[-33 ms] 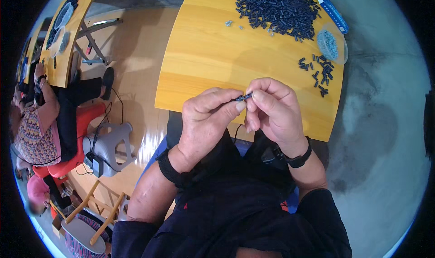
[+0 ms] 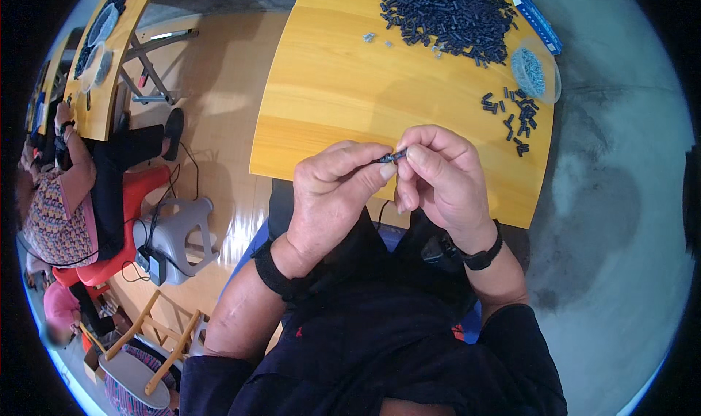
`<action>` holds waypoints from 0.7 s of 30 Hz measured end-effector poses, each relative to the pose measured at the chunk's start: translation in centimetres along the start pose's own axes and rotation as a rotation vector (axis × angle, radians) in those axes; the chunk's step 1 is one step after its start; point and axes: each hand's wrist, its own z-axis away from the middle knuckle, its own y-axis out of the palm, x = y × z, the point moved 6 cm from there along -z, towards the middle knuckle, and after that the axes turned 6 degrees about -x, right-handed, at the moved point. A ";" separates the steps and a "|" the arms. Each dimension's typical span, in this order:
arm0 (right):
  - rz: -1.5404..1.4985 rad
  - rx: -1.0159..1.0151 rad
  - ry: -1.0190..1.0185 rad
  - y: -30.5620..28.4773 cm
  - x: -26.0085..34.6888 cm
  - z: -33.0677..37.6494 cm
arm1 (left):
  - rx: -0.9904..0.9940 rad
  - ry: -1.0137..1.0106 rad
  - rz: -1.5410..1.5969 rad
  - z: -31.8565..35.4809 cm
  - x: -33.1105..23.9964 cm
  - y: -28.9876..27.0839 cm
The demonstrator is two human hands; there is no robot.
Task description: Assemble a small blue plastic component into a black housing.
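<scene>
Just past the near edge of the yellow table [image 2: 328,87], my left hand [image 2: 332,189] pinches a small black cylindrical part [image 2: 387,159] between thumb and forefinger. My right hand [image 2: 445,178] meets it from the other side, thumb and fingertips closed on the right end of the same piece. Fingertips cover most of the part, so its exact kind is hard to tell. A big heap of similar black pieces [image 2: 449,18] lies at the far side. Nearer, on the right, is a loose group of black pieces [image 2: 522,116].
A clear tub of small light-blue parts [image 2: 529,71] stands at the right edge, near a blue box [image 2: 537,21]. Small grey bits [image 2: 368,37] lie left of the heap. At left, a person [image 2: 62,204] sits at another table, by a grey stool [image 2: 179,233] with cables.
</scene>
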 end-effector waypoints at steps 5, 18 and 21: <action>0.141 0.023 -0.017 0.0 0.5 -0.1 | 0.020 0.019 -0.044 -0.1 -0.1 -0.1; 0.276 0.050 -0.080 0.1 1.7 -0.2 | 0.078 -0.044 0.033 0.0 0.3 0.3; 0.294 0.068 -0.094 0.3 1.8 -0.1 | 0.062 -0.086 0.109 0.0 0.4 0.3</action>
